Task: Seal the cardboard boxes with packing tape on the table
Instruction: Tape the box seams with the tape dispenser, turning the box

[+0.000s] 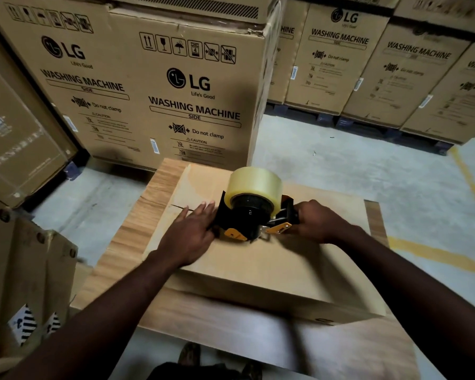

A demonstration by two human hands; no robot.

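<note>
A flat cardboard box [258,264] lies on a wooden table [137,229]. On its top stands a black and orange tape dispenser [247,218] carrying a roll of clear packing tape [254,182]. My right hand [317,222] grips the dispenser's handle at the right side. My left hand [191,231] lies flat on the box top, fingers straight, just left of the dispenser and over the flap seam [180,207].
Tall washing machine cartons [159,86] stand stacked behind the table, with more cartons [381,64] on pallets at the back right. Brown boxes [25,270] crowd the left side. Grey concrete floor with yellow lines [433,252] lies to the right.
</note>
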